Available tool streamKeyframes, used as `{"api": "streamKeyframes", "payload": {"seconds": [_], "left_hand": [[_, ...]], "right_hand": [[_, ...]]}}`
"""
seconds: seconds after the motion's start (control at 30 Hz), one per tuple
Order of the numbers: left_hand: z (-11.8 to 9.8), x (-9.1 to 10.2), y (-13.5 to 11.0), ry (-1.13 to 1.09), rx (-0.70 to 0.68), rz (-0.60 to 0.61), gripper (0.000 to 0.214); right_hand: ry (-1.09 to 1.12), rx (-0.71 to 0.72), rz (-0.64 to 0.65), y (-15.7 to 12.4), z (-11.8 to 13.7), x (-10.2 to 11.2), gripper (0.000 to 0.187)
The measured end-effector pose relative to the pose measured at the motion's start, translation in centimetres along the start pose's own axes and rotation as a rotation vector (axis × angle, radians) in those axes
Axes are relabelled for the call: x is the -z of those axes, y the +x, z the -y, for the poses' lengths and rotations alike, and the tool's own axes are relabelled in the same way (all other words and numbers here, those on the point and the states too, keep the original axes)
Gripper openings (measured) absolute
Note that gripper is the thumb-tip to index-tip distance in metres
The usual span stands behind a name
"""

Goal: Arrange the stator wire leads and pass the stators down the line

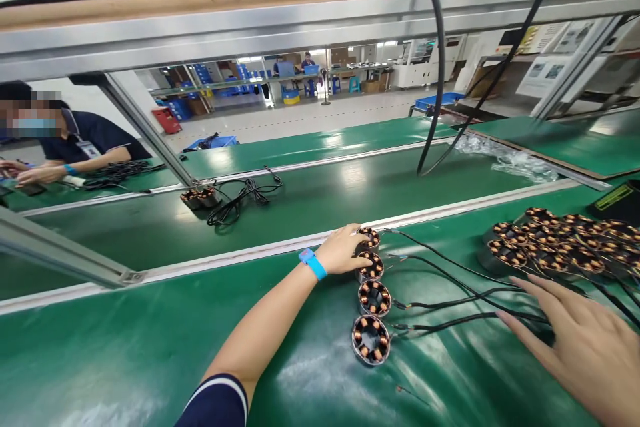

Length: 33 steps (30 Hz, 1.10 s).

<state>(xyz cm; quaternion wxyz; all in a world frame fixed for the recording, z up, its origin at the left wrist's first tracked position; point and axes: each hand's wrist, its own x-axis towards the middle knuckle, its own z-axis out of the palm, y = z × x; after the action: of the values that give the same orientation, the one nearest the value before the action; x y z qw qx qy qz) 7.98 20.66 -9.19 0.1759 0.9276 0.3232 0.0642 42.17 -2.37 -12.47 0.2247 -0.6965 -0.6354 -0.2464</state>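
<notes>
Several round motor stators with copper windings stand in a row on the green mat. My left hand (341,250), with a blue wristband, is at the far end of the row. Its fingers curl around the farthest stator (371,236), and the thumb lies over the second stator (371,268). Closer to me are a third stator (375,297) and the nearest stator (371,340), both untouched. Black cables (450,303) run rightward from the row. My right hand (583,340) is spread open over the cable ends, its fingers apart and holding nothing visible.
A cluster of stators (555,243) sits at the right beside a black box (620,203). Beyond the white rail, a conveyor belt (345,180) carries more stators (200,197) and coiled cable (245,199). A co-worker (90,133) handles cables at the left. A thick cable (440,67) hangs overhead.
</notes>
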Motion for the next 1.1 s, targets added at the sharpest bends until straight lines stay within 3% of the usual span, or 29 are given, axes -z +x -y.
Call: {"api": "streamKeyframes", "payload": {"seconds": [0.07,0.17,0.4,0.6,0.83,0.97,1.03,1.1], "left_hand": [[0.0,-0.6,0.2,-0.04,-0.014,-0.014,0.057],[0.3,-1.3,1.3,-0.082,-0.022,-0.01,0.057],[0.8,-0.8,2.7,-0.109,-0.11,0.03,0.036],[0.3,-0.9,1.2,-0.111,-0.149,0.046,0.034],[-0.5,-0.5,-0.8,-0.132,-0.082,0.015,0.042],[-1.0,-0.1,-3.7,-0.142,-0.12,-0.137,0.03],[-0.8,-0.2,-5.9,-0.126,-0.125,-0.208,0.023],[-0.2,-0.6,-8.1,-0.089,-0.108,-0.239,0.021]], "right_hand": [[0.032,0.094,-0.014,1.8,2.3,-1.1,0.055],[0.145,0.117,-0.011,3.6,4.3,-3.7,0.059],[0.602,-0.071,0.225,7.5,8.1,-9.4,0.061],[0.722,-0.101,0.363,8.3,9.2,-10.3,0.065],[0.771,-0.206,0.272,7.6,9.4,-9.9,0.06],[0.833,-0.447,0.037,8.3,6.8,-9.4,0.054],[0.857,-0.609,-0.126,9.0,3.3,-8.8,0.068],[0.79,-0.671,-0.193,9.6,-0.8,-7.6,0.076]]}}
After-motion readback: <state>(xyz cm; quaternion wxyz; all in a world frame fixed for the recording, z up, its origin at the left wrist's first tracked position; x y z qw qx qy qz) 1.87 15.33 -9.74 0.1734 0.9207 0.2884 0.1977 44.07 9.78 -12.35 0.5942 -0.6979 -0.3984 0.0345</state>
